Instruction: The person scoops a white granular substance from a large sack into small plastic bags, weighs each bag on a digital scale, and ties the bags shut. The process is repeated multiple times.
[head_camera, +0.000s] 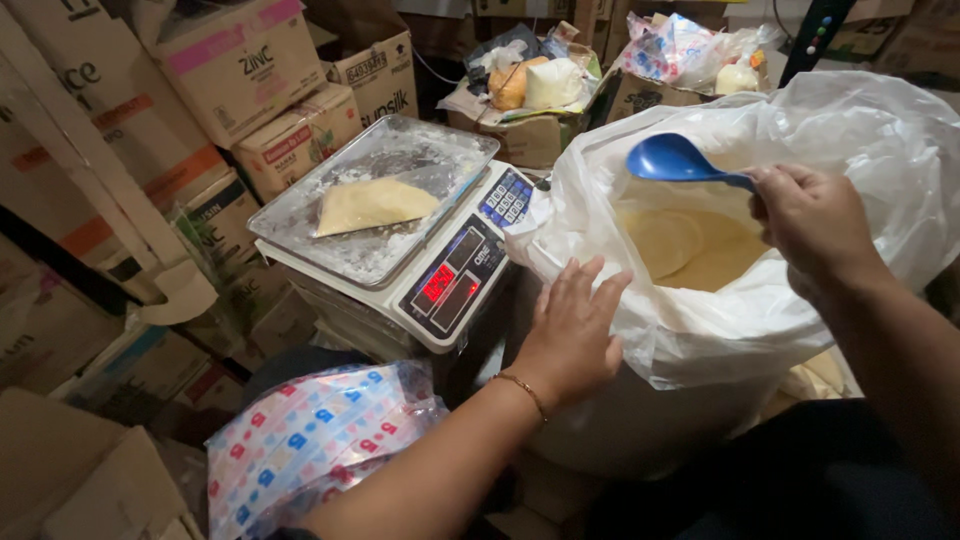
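Nearby, scale (440, 270) beside sack (700, 340), boxes (240, 60) behind

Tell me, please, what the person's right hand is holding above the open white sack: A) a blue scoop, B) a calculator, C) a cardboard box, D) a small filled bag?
A: the right hand grips the handle of a blue scoop over the pale powder in the white sack.

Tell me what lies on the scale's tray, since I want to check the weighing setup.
On the scale tray lies one small clear bag of pale yellow powder, flat, with white dusty residue around it. The tray's surface beneath the bag is covered, so it cannot be seen.
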